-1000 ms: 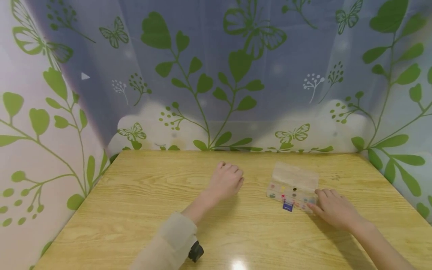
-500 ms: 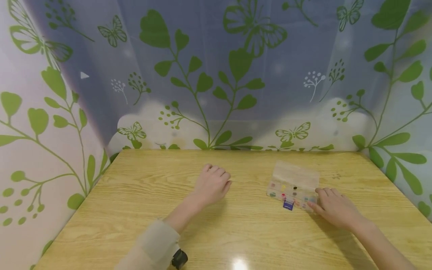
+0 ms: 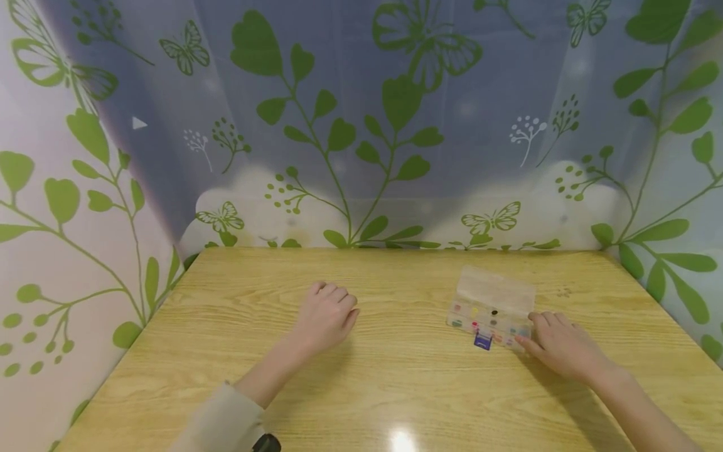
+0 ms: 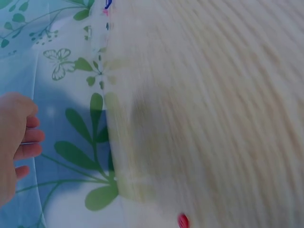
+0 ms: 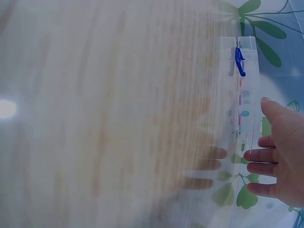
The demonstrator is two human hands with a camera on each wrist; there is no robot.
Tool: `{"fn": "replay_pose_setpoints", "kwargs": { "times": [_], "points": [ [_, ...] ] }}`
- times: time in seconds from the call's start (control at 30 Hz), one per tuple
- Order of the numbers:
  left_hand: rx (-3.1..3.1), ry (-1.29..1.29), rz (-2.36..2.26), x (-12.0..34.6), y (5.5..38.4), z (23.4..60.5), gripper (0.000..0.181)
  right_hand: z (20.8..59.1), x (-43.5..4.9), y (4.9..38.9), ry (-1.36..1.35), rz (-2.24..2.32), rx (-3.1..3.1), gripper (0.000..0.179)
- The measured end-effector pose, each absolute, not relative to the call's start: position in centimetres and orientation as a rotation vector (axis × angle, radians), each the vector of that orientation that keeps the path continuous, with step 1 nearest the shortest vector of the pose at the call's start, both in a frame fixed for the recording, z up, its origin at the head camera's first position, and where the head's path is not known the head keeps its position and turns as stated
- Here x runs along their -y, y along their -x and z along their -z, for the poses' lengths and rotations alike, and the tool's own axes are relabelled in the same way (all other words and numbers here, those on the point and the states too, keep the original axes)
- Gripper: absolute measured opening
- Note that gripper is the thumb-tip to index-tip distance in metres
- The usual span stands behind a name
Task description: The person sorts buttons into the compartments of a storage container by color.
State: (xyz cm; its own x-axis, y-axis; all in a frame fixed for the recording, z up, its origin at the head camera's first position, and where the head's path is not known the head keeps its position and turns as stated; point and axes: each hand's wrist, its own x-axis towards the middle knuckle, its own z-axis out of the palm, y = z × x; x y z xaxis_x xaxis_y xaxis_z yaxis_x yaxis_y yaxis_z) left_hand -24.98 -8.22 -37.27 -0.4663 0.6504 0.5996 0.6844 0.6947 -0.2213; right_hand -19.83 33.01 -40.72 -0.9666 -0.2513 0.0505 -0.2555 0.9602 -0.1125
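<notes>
On the right of the table stands a clear plastic compartment box (image 3: 491,314), its lid (image 3: 497,290) tipped back. Small coloured pieces, too small to identify, lie inside, and a blue latch (image 3: 482,339) hangs at its front. My right hand (image 3: 567,348) holds the box's right end, thumb at the front and fingers farther back. My left hand (image 3: 326,319) hovers over the table, well left of the box, its fingers loosely curled. Nothing shows in it in the left wrist view, though the palm is partly hidden. A small red thing (image 4: 184,221) appears at that view's bottom edge.
The wooden table (image 3: 395,376) reaches back to a hanging cloth (image 3: 361,157) printed with leaves and butterflies, which also encloses both sides. A faint cluster of small marks or pieces (image 3: 563,292) is on the table behind the right hand.
My left hand has travelled left and slightly toward me, away from the box. The right hand and the box have stayed in place.
</notes>
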Motion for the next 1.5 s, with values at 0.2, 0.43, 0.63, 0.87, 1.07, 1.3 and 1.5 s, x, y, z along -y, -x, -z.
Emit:
{"fn": "replay_pose_setpoints", "kwargs": {
  "times": [0.2,0.43,0.63,0.87,1.07,1.3,1.5],
  "points": [
    [2.237,1.008,0.092,10.2,24.5,37.7,0.008,40.9,-33.1,19.8,-0.389,-0.197,3.081,0.065],
    [2.272,1.006,0.066,11.9,23.8,38.0,0.009,40.9,-33.2,19.5,-0.378,-0.211,3.079,0.066],
    [2.275,1.0,0.056,13.4,22.9,38.3,0.009,40.9,-33.0,19.5,-0.379,-0.21,3.081,0.065],
    [2.264,0.987,0.037,14.9,22.1,39.1,0.011,40.8,-32.9,19.6,-0.382,-0.208,3.076,0.065],
    [2.326,0.976,0.011,16.0,21.4,39.7,0.014,40.7,-32.9,19.8,-0.387,-0.191,3.076,0.065],
    [2.362,0.983,-0.002,17.0,20.7,40.4,0.016,40.8,-32.9,19.8,-0.394,-0.19,3.077,0.065],
    [2.377,0.975,-0.039,17.7,20.4,40.9,0.016,40.7,-33.0,19.8,-0.396,-0.201,3.09,0.066]
  ]
}}
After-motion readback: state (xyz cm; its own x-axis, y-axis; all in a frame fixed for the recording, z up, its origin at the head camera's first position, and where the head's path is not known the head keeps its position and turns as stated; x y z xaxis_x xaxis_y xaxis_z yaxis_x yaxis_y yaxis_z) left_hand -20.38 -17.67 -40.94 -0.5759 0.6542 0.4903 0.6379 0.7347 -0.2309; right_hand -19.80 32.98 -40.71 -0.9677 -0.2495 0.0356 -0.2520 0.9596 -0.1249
